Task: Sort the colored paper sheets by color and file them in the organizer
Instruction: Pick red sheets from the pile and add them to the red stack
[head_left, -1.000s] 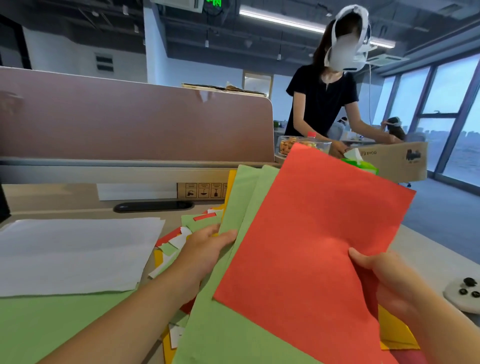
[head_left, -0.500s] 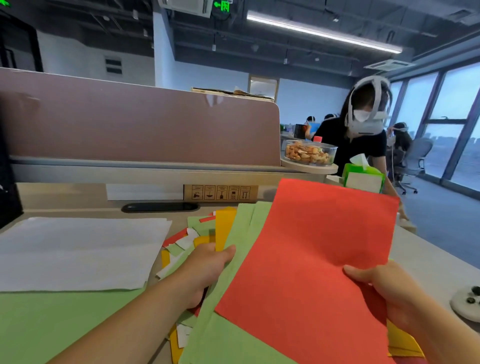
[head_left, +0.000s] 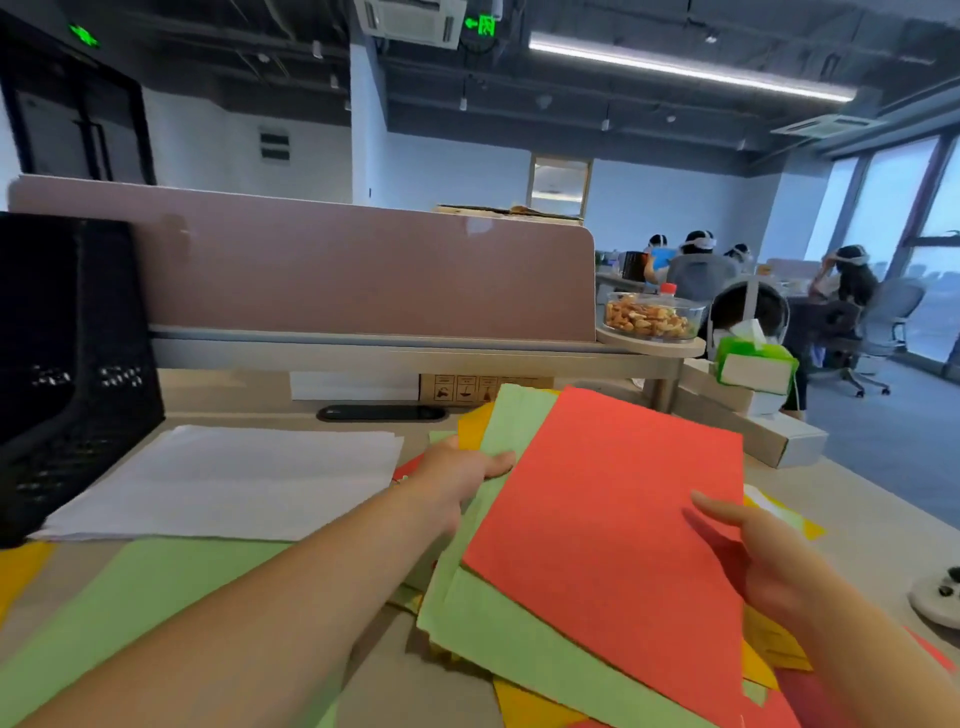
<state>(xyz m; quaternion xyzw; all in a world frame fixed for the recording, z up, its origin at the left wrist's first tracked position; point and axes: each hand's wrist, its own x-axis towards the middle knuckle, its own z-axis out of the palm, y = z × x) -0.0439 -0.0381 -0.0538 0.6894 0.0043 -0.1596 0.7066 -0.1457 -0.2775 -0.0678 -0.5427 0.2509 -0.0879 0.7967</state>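
- Sheets fan out in front of you, the red sheet on top; your right hand pinches its right edge, thumb on top, fingers hidden beneath.
- Your left hand grips the left edge of the green sheets lying just under the red one.
- Yellow sheets poke out beneath the stack.
- The black mesh organizer stands at the far left of the desk, well apart from the stack.
- Between the stack and it lie a white paper pile and a loose green sheet; your left forearm crosses that sheet.
- A bowl of nuts and a tissue box sit behind the stack, to the right.
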